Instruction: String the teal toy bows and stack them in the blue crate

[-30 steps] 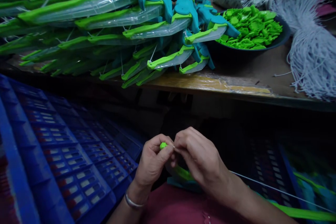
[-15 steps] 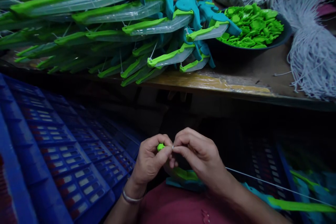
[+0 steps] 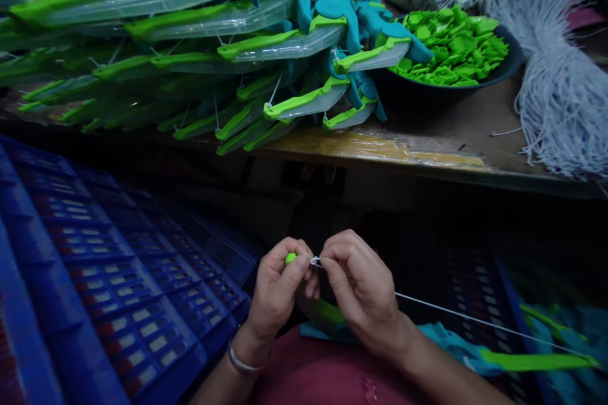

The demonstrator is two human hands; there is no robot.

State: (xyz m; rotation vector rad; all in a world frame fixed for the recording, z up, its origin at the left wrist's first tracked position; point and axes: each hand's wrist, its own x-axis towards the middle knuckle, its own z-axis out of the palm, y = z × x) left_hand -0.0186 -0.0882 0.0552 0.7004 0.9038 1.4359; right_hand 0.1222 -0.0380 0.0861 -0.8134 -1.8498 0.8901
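Note:
Between the fingers of my left hand (image 3: 275,288) sits a small bright green plastic piece (image 3: 291,258), mostly hidden by them. My right hand (image 3: 363,291) is closed in a pinch on a white string (image 3: 475,318). A small loop or knot of it shows between the two hands' fingertips. From behind my right hand the string runs taut to the green end of a teal-and-green plastic article (image 3: 532,361). That article lies across my lap, its middle covered by my right hand and forearm.
Teal, green and clear plastic articles (image 3: 304,44) with strings lie stacked on the table (image 3: 456,133). A dark bowl (image 3: 515,54) holds small green pieces, beside a bundle of white strings (image 3: 553,95). Blue crates (image 3: 142,266) stand at left; another crate (image 3: 510,294) is at right.
My right hand has drawn slightly away from my left, and a white string loop now shows between the fingertips. The teal-and-green article at right has shifted a little upward in view.

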